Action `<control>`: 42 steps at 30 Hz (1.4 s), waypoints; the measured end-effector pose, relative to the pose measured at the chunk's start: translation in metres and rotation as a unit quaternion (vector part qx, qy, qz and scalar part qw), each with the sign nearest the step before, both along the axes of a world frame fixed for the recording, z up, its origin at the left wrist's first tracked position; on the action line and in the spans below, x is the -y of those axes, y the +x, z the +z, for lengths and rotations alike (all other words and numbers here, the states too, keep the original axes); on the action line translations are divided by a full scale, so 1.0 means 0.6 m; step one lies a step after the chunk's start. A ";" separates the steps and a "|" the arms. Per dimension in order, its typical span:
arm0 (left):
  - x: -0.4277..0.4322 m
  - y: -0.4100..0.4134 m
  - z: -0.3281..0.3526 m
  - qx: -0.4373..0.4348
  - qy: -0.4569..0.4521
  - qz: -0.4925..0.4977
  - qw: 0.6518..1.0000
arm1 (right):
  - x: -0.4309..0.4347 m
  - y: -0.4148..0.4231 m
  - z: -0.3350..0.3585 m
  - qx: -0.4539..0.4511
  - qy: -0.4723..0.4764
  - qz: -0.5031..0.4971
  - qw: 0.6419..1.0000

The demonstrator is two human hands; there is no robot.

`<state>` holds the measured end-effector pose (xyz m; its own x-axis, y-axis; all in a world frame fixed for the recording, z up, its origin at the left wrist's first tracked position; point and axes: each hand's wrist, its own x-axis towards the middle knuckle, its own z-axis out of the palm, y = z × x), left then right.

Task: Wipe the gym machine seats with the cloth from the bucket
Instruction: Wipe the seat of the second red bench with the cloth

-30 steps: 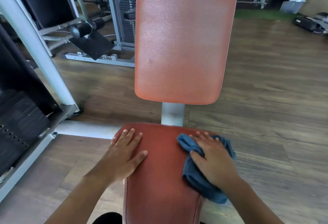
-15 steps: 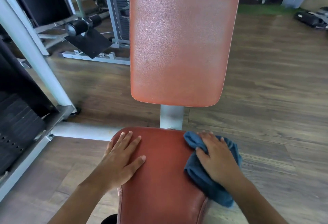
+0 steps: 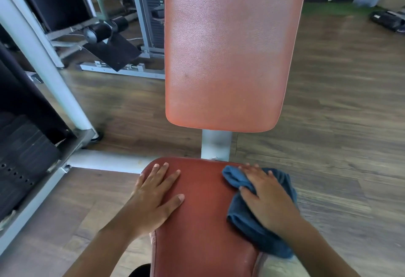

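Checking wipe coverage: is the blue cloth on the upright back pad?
No, the blue cloth lies on the right side of the red seat pad under the right hand, below the back pad.

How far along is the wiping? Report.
Done: the blue fabric cloth is out on the dark red padded seat. In hand: the right hand presses it at the seat's far right edge; the left hand lies flat beside. Left: the orange upright back pad, apparently; its wiped state is unclear.
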<state>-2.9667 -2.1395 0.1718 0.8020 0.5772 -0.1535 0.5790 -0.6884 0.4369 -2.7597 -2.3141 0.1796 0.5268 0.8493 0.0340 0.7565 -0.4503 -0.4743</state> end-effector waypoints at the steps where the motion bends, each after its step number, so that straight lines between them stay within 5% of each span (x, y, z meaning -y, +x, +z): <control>1: 0.001 0.001 0.001 -0.004 0.004 -0.003 1.000 | -0.011 0.010 0.002 0.005 0.001 -0.013 1.000; 9: -0.013 -0.006 0.002 0.022 -0.059 0.009 0.998 | -0.097 -0.080 0.006 0.012 -0.013 0.051 0.999; 15: -0.051 -0.043 0.012 -0.015 -0.105 -0.016 0.994 | -0.078 -0.115 0.030 -0.073 -0.021 0.103 0.992; 18: -0.048 -0.034 0.031 0.076 -0.126 0.057 0.987 | -0.045 -0.078 0.064 -0.132 0.025 0.043 0.990; 21: 0.012 0.021 0.085 0.168 -0.058 0.082 0.981 | -0.001 -0.015 0.047 -0.035 -0.029 -0.028 0.999; 25: 0.133 0.109 0.111 0.028 0.080 -0.028 0.996 | 0.030 0.017 -0.011 -0.023 -0.090 -0.044 0.995; 30: 0.163 0.131 0.057 -0.094 0.132 -0.100 0.982 | 0.037 0.019 -0.038 0.039 -0.093 -0.037 0.994; 42: -0.001 0.128 0.021 -0.151 0.129 0.050 0.979 | 0.028 0.009 -0.041 0.068 -0.087 -0.068 0.992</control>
